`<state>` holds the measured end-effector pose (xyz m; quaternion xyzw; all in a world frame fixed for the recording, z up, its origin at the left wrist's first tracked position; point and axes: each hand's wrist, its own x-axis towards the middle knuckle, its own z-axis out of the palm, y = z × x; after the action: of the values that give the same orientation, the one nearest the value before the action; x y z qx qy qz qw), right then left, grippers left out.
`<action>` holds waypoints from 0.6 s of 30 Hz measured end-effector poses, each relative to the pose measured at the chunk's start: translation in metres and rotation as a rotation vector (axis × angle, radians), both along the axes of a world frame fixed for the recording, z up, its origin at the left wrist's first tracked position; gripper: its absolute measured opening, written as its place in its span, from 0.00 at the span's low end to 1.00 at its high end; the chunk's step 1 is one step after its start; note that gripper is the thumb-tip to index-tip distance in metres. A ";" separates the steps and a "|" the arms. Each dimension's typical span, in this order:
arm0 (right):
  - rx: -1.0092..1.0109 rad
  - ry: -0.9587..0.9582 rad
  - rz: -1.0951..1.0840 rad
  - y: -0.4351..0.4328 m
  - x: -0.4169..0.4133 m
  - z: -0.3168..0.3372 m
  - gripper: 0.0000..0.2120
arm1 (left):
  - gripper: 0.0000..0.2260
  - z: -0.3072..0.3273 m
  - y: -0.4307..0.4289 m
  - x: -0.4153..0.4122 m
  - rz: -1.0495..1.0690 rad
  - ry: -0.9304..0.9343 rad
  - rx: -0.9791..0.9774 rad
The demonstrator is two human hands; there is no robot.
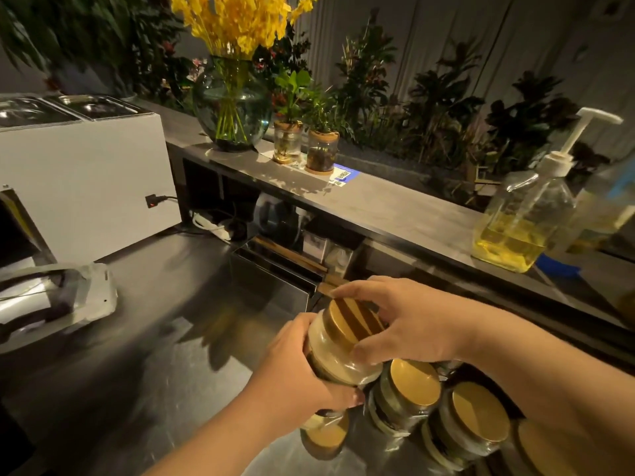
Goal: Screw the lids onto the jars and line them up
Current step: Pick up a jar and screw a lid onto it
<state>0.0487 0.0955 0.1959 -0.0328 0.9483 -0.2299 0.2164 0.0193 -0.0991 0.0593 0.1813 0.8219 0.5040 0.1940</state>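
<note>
My right hand (409, 324) grips the gold lid (354, 322) from above; my left hand (295, 369) is wrapped round the jar (338, 359), lifted and tilted. I'd level it before twisting, to avoid cross-threading. Just below my right wrist, capped jars (407, 393) stand in a row.

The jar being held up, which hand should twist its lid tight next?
The right hand. Its fingers already wrap the rim of the gold lid from above, while the left hand grips the jar body, well placed to hold it steady.
</note>
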 end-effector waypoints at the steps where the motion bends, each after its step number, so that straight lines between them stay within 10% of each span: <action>1: 0.047 0.035 -0.014 -0.001 -0.001 -0.006 0.39 | 0.43 -0.003 0.002 0.000 -0.008 -0.018 0.003; 10: 0.337 0.194 0.010 0.004 -0.019 -0.069 0.36 | 0.43 -0.036 0.024 -0.023 -0.036 -0.217 0.044; 18: 0.262 0.116 -0.121 0.024 -0.062 -0.096 0.43 | 0.20 -0.059 0.053 -0.059 0.103 -0.458 0.198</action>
<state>-0.0137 0.1191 0.0997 0.0396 0.9813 -0.1146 0.1494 -0.0399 -0.0464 0.0006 0.0385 0.7112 0.6192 0.3306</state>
